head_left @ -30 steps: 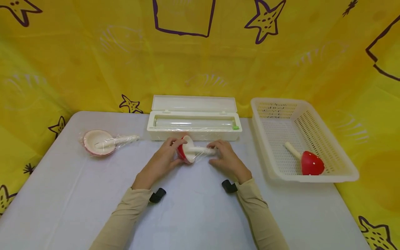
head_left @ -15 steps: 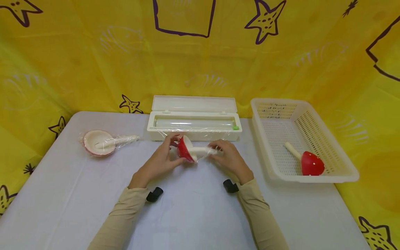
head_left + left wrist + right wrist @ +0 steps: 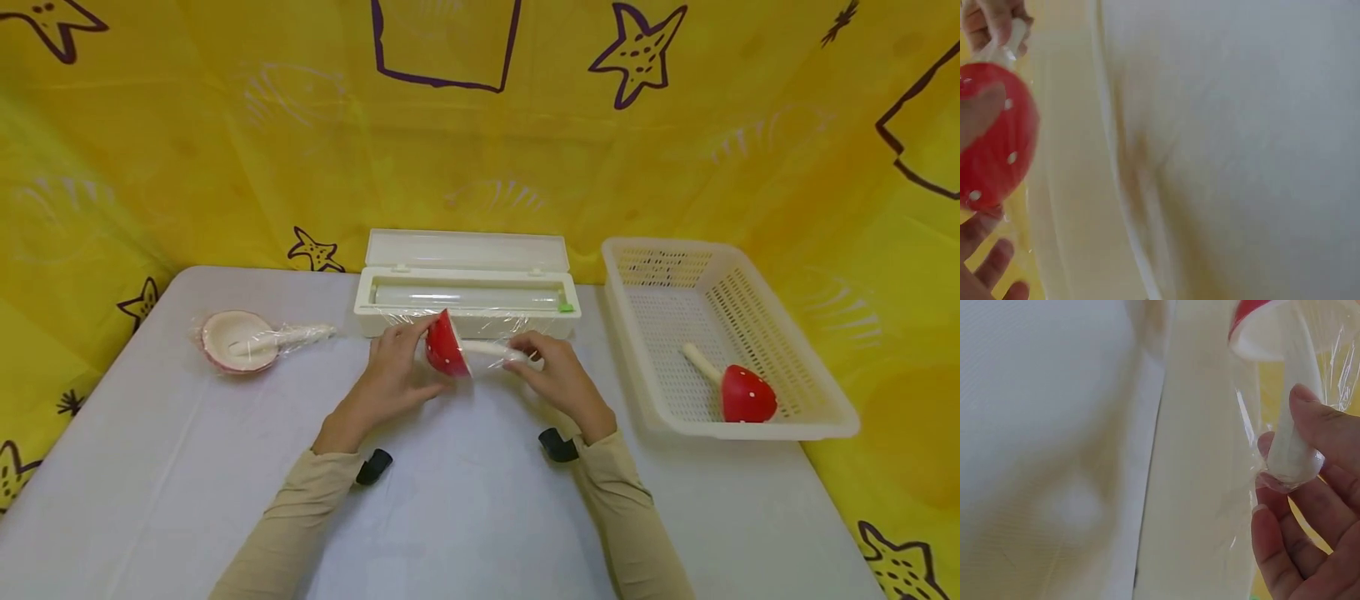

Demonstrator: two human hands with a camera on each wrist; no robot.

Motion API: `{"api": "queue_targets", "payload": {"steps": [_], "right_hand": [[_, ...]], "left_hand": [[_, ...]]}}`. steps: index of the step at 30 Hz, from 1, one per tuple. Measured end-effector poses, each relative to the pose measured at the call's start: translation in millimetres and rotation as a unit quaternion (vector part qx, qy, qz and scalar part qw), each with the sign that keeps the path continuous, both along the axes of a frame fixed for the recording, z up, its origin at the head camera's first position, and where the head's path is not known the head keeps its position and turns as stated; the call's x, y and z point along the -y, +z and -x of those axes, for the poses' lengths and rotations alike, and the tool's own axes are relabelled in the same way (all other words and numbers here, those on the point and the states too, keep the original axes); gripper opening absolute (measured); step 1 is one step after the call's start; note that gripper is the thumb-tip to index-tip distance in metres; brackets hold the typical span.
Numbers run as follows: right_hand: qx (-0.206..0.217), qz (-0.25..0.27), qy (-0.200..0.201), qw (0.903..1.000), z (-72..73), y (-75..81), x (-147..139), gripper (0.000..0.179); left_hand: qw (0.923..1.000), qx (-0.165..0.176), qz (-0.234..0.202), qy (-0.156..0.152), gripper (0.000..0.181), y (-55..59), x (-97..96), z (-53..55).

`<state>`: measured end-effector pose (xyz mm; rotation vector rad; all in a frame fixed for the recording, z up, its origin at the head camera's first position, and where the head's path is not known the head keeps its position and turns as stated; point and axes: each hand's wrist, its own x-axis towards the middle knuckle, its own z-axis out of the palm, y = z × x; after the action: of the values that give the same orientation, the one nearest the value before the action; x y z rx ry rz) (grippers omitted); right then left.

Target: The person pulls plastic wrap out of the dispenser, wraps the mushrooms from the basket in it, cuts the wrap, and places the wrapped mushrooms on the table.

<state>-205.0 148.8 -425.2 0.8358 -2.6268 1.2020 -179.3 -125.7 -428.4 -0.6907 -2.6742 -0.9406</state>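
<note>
My right hand (image 3: 558, 375) pinches the white stem of a toy mushroom (image 3: 447, 346) between thumb and fingers. Clear plastic film covers the mushroom, and the stem's end shows through it in the right wrist view (image 3: 1291, 459). Its red, white-dotted cap points left, with the pale hollow underside toward the stem. My left hand (image 3: 386, 379) is at the cap, fingers spread and touching its edge. In the left wrist view, the blurred thumb lies across the red cap (image 3: 1016, 134). The mushroom is raised above the table, in front of the white film box (image 3: 465, 325).
The film box stands open at the back, with a roll (image 3: 465, 296) inside. To the left lies another film-wrapped mushroom (image 3: 238, 342), hollow side up. A white basket (image 3: 750, 430) on the right holds an unwrapped red mushroom (image 3: 747, 396).
The mushroom has been lifted and turned, so more of its red cap shows. My right hand has moved slightly right with the stem; my left thumb has come away from the cap's lower edge.
</note>
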Motion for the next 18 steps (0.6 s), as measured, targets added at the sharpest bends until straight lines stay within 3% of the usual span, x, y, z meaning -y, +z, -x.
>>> {"api": "queue_targets", "payload": {"steps": [3,8,14,18], "right_hand": [[0.001,0.0,0.0,1.0,-0.5,2.1,-1,0.026],[0.0,-0.014,-0.007,0.9999,-2.5,6.6,1,0.028],[-0.006,-0.037,-0.027,0.9989,-6.1,10.4,3,0.03],[-0.019,-0.038,-0.022,0.9989,-7.2,11.3,3,0.029]], "left_hand": [[0.9986,-0.048,0.016,0.014,0.1,-1.8,-4.1,2.5],[0.9953,-0.095,0.018,0.002,0.101,-4.9,-5.5,5.9],[0.9939,-0.107,0.029,0.0,0.102,-6.1,-4.4,7.0],[0.9951,-0.096,0.025,0.002,0.1,-2.7,-3.5,8.2]]}}
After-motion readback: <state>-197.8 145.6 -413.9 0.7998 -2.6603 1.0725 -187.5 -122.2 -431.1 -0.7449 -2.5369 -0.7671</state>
